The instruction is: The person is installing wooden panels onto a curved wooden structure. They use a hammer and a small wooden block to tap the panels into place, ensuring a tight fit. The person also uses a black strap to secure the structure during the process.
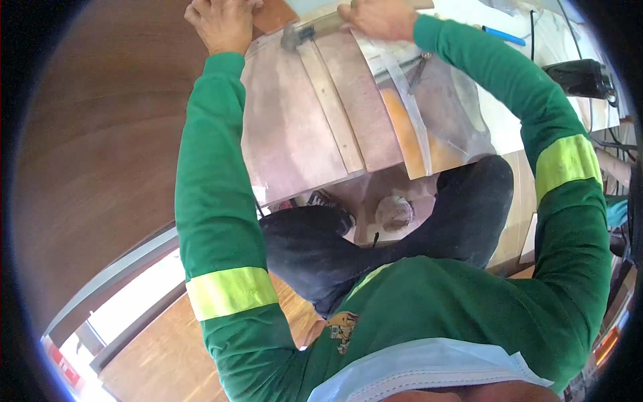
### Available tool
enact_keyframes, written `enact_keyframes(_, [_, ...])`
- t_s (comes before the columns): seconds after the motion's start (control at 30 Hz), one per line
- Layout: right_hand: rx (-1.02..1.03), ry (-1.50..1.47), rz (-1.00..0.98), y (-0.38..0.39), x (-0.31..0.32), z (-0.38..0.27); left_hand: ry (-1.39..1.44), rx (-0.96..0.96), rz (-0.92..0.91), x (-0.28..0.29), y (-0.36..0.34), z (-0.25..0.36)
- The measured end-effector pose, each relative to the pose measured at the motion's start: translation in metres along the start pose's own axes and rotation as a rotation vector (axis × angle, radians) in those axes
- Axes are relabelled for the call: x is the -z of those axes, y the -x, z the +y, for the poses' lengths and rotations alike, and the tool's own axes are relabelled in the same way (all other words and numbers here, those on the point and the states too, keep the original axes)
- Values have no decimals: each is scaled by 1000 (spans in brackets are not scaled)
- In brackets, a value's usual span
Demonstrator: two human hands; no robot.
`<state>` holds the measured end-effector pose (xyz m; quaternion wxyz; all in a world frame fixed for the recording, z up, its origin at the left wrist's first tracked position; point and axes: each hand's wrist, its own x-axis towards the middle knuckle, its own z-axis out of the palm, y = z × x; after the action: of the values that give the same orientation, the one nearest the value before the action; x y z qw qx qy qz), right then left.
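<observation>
My right hand (383,19) is closed round the wooden handle of a hammer (328,27) near the top edge. The hammer's head, blurred by motion, points left over the far end of a dusty pinkish board (288,120). A narrow pale wooden strip (331,107) runs lengthwise along this board. My left hand (224,23) is at the board's far left corner, beside a reddish-brown flat piece (273,15). Its fingers are curled and partly cut off by the frame edge; what they pinch cannot be made out.
A large dark brown panel (100,114) fills the left side. Clear plastic sheeting (462,114) lies over an orange piece (405,130) at right. Beyond are a blue pen-like stick (504,36), a black cylindrical object (579,78) and cables. My legs (462,214) are under the board's near edge.
</observation>
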<state>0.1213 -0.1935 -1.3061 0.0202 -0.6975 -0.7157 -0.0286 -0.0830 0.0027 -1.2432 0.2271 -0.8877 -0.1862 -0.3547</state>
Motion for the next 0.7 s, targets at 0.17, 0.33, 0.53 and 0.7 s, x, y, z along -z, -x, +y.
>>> enact_keyframes(0.17, [69, 14, 113, -13, -16, 29, 273, 85, -51, -2, -4, -1])
enact_keyframes(0.33, [35, 11, 47, -2, -15, 3, 180, 55, -30, -4, -3, -3])
enact_keyframes(0.53, [-105, -101, 109, 16, -8, -7, -105, -69, 62, -13, -4, 0])
enact_keyframes(0.7, [-442, -411, 135, 106, 65, -93, 45, 141, 4, 36, -8, 11])
